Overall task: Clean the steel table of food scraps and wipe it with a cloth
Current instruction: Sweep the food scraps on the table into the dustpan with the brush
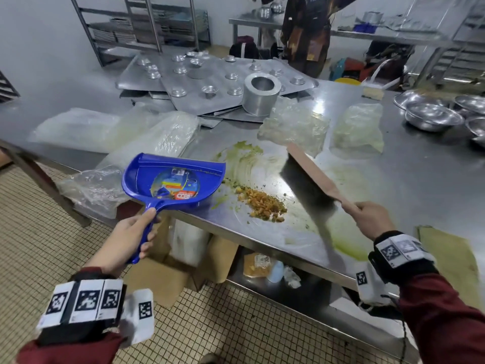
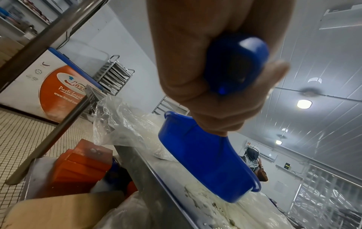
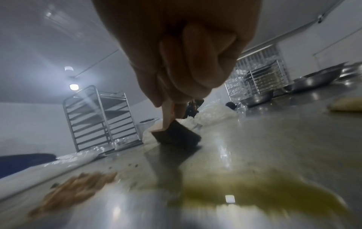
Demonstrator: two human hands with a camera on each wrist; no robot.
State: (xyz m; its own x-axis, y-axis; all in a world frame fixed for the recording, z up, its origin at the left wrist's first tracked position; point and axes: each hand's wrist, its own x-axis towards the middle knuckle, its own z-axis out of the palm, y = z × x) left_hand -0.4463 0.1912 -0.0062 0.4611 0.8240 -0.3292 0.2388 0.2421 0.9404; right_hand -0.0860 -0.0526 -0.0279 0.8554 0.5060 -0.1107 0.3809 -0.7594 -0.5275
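A pile of orange-yellow food scraps lies near the front edge of the steel table, with green smears behind it and a greenish puddle to its right. My left hand grips the handle of a blue dustpan, whose lip rests at the table edge just left of the scraps. My right hand grips the wooden handle of a black-bristled brush, held over the table right of the pile. In the right wrist view the brush appears blurred.
Clear plastic bags lie left of the dustpan and further bags behind the smears. Metal trays with small moulds and a steel cylinder sit at the back, steel bowls at the right. Cardboard boxes stand under the table. A person stands beyond.
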